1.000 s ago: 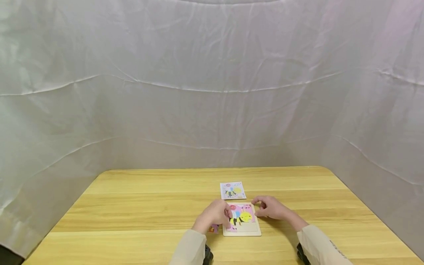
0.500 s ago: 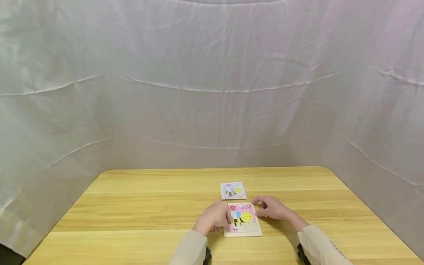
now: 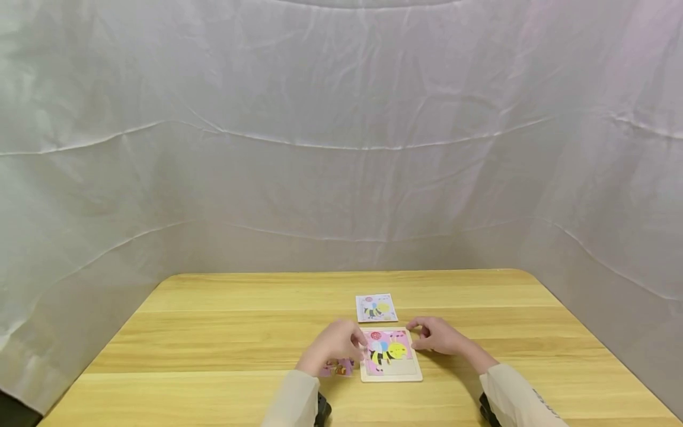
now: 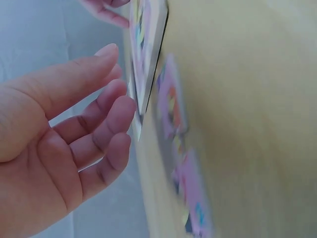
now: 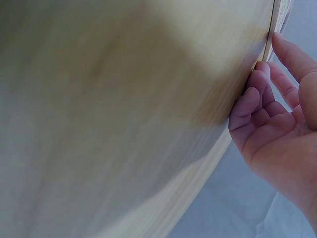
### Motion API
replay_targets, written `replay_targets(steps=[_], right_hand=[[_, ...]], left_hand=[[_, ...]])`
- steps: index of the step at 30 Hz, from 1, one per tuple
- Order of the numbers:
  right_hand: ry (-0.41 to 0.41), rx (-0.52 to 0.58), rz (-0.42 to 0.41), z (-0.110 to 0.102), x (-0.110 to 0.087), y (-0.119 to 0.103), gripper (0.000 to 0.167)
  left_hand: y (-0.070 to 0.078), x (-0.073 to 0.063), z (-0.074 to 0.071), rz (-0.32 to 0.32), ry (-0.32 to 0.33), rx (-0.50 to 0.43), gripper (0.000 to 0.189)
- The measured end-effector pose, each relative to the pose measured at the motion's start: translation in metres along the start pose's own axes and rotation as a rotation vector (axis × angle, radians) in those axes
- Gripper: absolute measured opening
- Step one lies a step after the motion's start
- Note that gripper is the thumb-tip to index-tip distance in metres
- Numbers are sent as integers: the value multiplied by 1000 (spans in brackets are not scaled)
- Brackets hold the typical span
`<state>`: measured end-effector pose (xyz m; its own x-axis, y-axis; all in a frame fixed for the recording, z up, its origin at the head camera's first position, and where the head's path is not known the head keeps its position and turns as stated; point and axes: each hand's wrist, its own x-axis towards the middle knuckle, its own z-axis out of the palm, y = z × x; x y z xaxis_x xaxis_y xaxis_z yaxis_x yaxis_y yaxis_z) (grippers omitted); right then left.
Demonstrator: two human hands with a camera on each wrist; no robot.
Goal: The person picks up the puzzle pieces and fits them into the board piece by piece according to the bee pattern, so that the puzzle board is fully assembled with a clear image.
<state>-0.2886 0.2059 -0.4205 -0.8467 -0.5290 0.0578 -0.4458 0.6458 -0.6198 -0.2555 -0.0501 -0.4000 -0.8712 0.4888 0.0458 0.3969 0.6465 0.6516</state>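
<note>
A square wooden puzzle board (image 3: 393,378) lies on the table, with pink bee-picture pieces filling most of it. Its lower right part shows bare wood (image 3: 401,368). My right hand (image 3: 439,336) holds the board at its upper right corner, index finger at the corner and thumb on the right edge. Near the board's left edge hovers my left hand (image 3: 336,344), its fingers loosely bent with nothing between them. Loose pink puzzle pieces (image 3: 341,368) lie on the table below that hand; the left wrist view shows them, blurred, beside the board (image 4: 157,44).
A picture card (image 3: 376,308) with the same bee lies just behind the board. The wooden table (image 3: 240,332) extends to both sides. Grey cloth (image 3: 341,196) hangs around its back and sides.
My left hand has lifted off the board's left side and drawn back to the left, uncovering more of the loose pieces. The board shifted slightly right earlier; my right hand stays at its corner.
</note>
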Motion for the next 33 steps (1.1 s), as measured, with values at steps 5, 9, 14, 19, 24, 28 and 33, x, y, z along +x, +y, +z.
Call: replay_targets(steps=[5, 9, 14, 19, 24, 28, 33], right_hand=[[-8, 20, -16, 0, -2, -1, 32], [-5, 22, -8, -2, -6, 1, 31], [3, 3, 13, -4, -8, 4, 31], [-1, 14, -5, -4, -5, 3, 32], [-12, 10, -20, -3, -3, 2, 32], [-16, 10, -31, -2, -2, 1, 32], [-17, 9, -32, 0, -1, 1, 31]], left_hand=[[-9, -8, -10, 6, 24, 17, 19], [-12, -13, -16, 8, 25, 11, 20], [-18, -19, -24, 10, 24, 5, 21], [-29, -29, -34, 7, 37, -3, 21], [-39, -42, -42, -13, 44, -56, 20], [-44, -52, -45, -19, 49, -93, 19], [-48, -60, -45, -37, 49, -119, 21]])
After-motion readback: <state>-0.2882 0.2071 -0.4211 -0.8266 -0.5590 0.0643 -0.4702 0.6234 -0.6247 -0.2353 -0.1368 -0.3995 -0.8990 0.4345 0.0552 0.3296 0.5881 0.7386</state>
